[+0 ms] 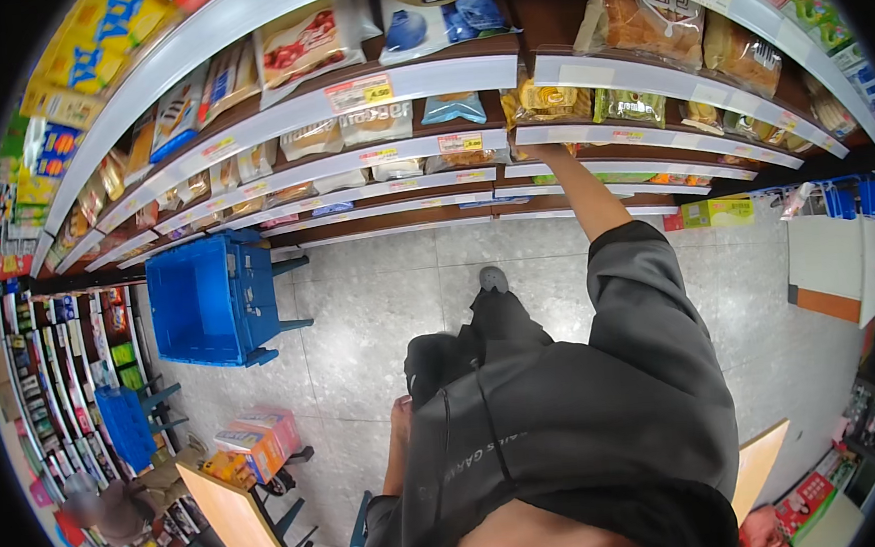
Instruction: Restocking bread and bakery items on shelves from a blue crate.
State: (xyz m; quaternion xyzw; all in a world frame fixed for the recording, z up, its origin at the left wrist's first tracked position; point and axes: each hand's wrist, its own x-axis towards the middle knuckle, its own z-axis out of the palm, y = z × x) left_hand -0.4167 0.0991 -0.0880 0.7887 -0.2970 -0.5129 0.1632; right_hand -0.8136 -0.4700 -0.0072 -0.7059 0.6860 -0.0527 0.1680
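My right arm stretches forward to a shelf of packaged bread. Only a sliver of my right hand (540, 149) shows just under a white shelf edge (587, 133); its fingers are hidden behind that edge. A yellow-wrapped round cake (549, 98) sits on the shelf just above it, with a green-wrapped pack (629, 106) to the right. My left hand (401, 409) hangs low beside my left thigh, partly hidden by my clothing. I see nothing held in it, but its fingers are too small to make out.
A blue plastic bin (191, 303) stands on blue stools at left, near a second blue bin (125, 428). Boxes (264, 442) lie behind them, with a wooden board (227, 512). A person (118, 511) is at lower left. A white counter (823, 257) stands at right.
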